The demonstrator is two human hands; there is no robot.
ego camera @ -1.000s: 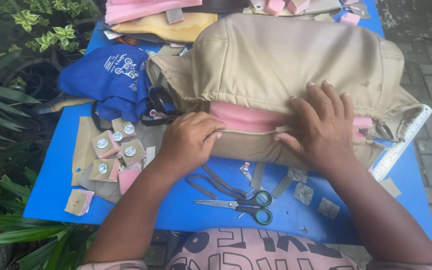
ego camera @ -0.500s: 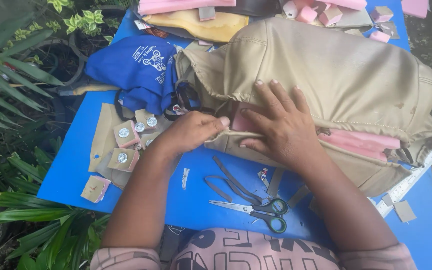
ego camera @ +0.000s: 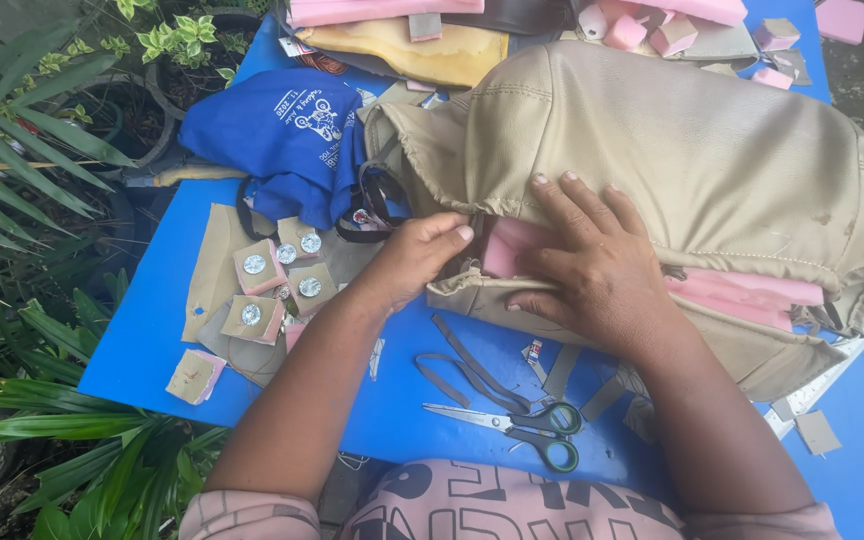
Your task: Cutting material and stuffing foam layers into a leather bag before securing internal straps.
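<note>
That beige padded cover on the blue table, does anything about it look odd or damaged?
Yes. The beige leather-like cover gapes along its lower seam, and pink foam padding pokes out beside the right hand. The left hand grips the opening's edge.

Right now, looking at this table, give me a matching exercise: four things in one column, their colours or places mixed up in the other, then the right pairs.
Things:
1. scissors
2. cloth bag
3. seat cover
4. foam

Descriptions:
A. beige, under the right hand
B. pink, showing in the opening by the left hand
C. green handles, lying near the table's front edge
D. dark blue, at the left beside the plants

Pairs: 1-C, 2-D, 3-A, 4-B
</note>
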